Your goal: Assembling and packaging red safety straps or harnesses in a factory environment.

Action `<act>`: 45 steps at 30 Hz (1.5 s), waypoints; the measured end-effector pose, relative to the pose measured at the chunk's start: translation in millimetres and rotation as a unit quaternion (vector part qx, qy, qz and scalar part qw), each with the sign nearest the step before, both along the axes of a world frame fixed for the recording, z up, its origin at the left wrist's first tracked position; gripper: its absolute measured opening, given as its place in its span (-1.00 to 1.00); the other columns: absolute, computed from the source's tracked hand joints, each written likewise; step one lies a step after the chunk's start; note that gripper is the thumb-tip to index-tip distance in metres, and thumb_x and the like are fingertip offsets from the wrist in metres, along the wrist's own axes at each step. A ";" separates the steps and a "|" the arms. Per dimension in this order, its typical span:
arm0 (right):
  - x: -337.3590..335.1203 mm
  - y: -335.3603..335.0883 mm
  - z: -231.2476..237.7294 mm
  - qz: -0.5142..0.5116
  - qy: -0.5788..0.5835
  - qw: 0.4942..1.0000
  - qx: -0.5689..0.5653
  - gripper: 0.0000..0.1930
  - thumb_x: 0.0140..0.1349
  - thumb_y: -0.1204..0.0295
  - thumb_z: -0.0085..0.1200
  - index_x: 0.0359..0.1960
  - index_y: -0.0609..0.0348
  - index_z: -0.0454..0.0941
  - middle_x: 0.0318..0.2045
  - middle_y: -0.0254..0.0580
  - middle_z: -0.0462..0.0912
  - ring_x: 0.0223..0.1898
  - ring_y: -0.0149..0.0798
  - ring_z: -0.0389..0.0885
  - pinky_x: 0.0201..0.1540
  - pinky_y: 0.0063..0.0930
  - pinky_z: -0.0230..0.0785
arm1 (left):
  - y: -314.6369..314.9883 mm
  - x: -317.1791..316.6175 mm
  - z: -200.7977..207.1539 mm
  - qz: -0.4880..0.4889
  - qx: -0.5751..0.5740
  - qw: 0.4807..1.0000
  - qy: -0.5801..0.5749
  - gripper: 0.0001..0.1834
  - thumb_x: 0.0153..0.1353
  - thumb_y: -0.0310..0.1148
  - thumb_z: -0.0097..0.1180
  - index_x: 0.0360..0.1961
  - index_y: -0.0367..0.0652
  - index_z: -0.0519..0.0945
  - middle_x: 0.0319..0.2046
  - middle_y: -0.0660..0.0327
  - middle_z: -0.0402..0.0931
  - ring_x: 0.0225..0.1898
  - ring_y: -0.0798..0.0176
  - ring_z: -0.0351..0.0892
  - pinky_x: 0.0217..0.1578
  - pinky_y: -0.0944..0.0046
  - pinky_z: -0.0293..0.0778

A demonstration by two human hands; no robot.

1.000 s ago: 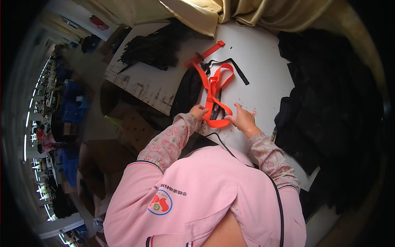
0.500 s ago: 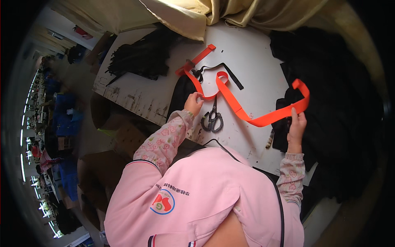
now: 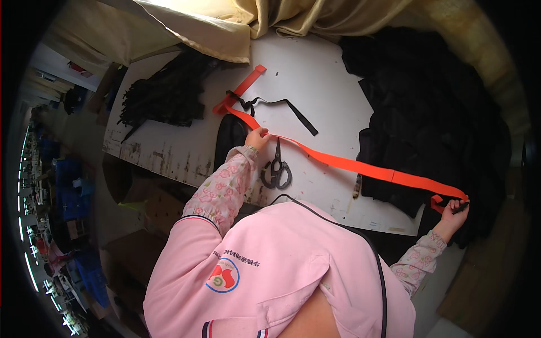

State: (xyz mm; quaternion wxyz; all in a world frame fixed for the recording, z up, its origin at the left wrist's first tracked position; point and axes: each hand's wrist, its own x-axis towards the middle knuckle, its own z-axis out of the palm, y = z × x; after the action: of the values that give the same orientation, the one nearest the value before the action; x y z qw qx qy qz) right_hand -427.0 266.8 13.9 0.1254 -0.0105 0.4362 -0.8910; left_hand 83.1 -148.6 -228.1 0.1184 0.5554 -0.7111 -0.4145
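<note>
A long orange strap (image 3: 349,164) stretches across the white table between my two hands. My left hand (image 3: 258,139) pinches it near the table's middle, and its other part runs on to the far left, past a black buckle-like piece. At the far right, my right hand (image 3: 454,214) is closed on the strap near its end, a short orange tail hanging beside the fingers. A small dark thing shows at that hand; I cannot make out what it is. Black-handled scissors (image 3: 276,168) lie just right of my left hand, under the strap's line. Beyond them rests a narrow black strap (image 3: 297,115).
A bundle of black strips (image 3: 166,93) lies at the table's far left. Black fabric (image 3: 428,118) is heaped along the right side. Beige curtains (image 3: 315,17) hang over the back edge of the white table (image 3: 315,62). Cardboard boxes (image 3: 163,211) stand low at the left.
My right hand has moved right and nearer, drawing the loosely curled orange strap out nearly straight. My left hand still pinches it. The whole view has shifted a little.
</note>
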 end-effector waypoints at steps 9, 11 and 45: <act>1.4 14.2 8.1 -0.093 0.014 0.980 0.173 -0.84 0.25 0.37 0.02 -0.26 0.20 0.50 -0.57 -0.36 0.40 -0.63 -0.46 0.27 -0.65 -0.63 0.08 | -82.9 34.1 30.4 0.207 -0.274 0.938 -0.042 -0.76 -0.02 -0.31 0.19 -0.27 -0.07 0.54 -0.27 0.03 0.47 -0.16 -0.06 0.46 -0.08 0.05 0.37; 4.7 14.8 0.4 -0.107 -0.003 0.973 0.205 -0.86 0.25 0.37 0.02 -0.28 0.18 0.50 -0.57 -0.36 0.41 -0.63 -0.46 0.28 -0.66 -0.63 0.06 | -110.5 39.7 30.6 0.235 -0.263 0.925 -0.144 -0.54 -0.07 -0.22 0.28 -0.12 -0.14 0.49 -0.19 -0.02 0.49 -0.07 -0.09 0.46 -0.01 0.04 0.36; 32.7 73.2 -125.1 -0.097 -0.126 0.916 0.368 -0.74 0.21 0.27 0.09 -0.09 0.03 0.48 -0.39 -0.36 0.51 -0.48 -0.48 0.38 -0.56 -0.63 0.09 | -208.4 182.0 44.9 0.411 0.095 0.755 0.503 -0.71 0.21 -0.31 0.11 -0.03 0.01 0.45 -0.27 0.26 0.54 -0.24 0.23 0.55 -0.22 0.13 0.53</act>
State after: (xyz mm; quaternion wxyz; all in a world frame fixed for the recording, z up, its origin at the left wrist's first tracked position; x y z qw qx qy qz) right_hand -394.3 340.0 -111.1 0.0871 0.1909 0.7124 -0.6696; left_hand 265.1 -357.0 -183.3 0.5647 0.5137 -0.2098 -0.6109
